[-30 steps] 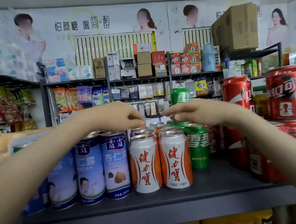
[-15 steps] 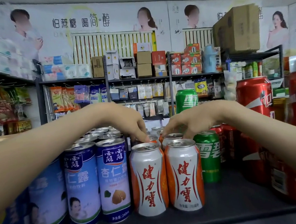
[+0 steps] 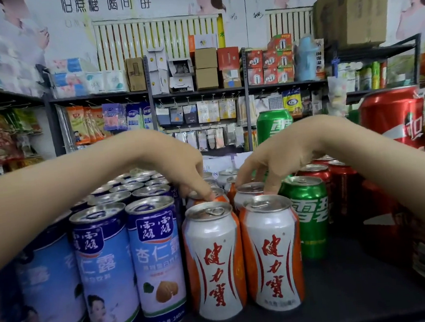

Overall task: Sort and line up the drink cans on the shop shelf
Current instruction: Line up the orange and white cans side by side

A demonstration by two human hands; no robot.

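Across the foreground, a dark shop shelf (image 3: pixel 354 292) carries drink cans grouped by kind. At the left stands the largest block, tall blue almond-drink cans (image 3: pixel 107 269) in several rows running back. At the right, red cola cans (image 3: pixel 339 190) fill the shelf, with a further red cola can (image 3: pixel 394 114) raised above them. A green Sprite can (image 3: pixel 310 219) stands upright between the cola cans and the middle group, just beside the latter. In the middle, two white-and-orange cans stand side by side at the shelf's front edge, the front left can (image 3: pixel 214 262) and the front right can (image 3: pixel 273 253), upright and touching or nearly so. Directly behind each stands a matching can, mostly hidden. The left hand (image 3: pixel 181 169) reaches in from the left, its fingers curled downward, pinching the top rim of the rear left can (image 3: pixel 218 195). The right hand (image 3: pixel 278 154) mirrors it, its fingers bent down around the top rim of the rear right can (image 3: pixel 248 190).
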